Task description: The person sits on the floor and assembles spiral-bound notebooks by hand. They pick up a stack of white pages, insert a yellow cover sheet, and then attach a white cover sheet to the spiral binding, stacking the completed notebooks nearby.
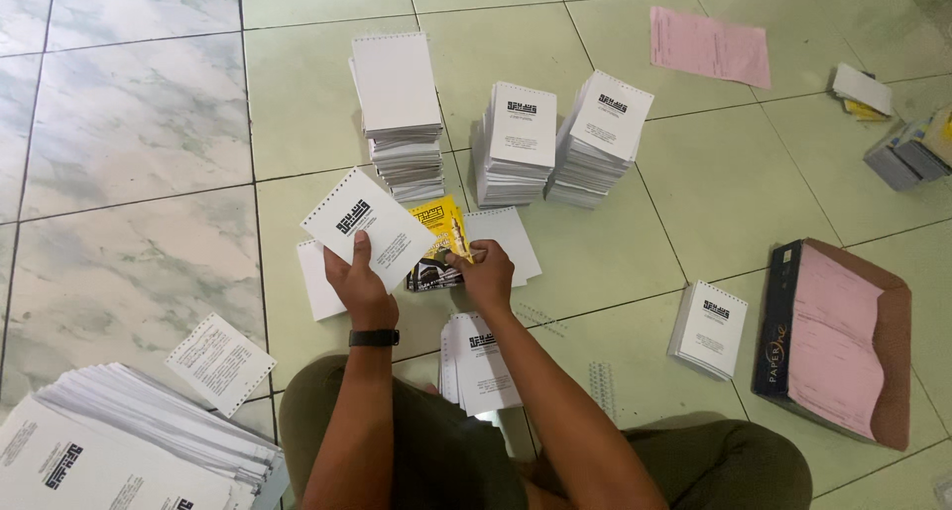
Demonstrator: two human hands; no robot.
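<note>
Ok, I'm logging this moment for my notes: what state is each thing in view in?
left hand: holding a white punched sheet, lifted and tilted
right hand: pinching a yellow cover
three notepad stacks: upright, side by side
box: open, pink paper inside
pink sheet: flat on the floor
small pad: lying alone

I see my left hand (359, 282) holding a white sheet (368, 227) while my right hand (486, 275) pinches a yellow cover (439, 223) above the floor (139, 173).
</note>
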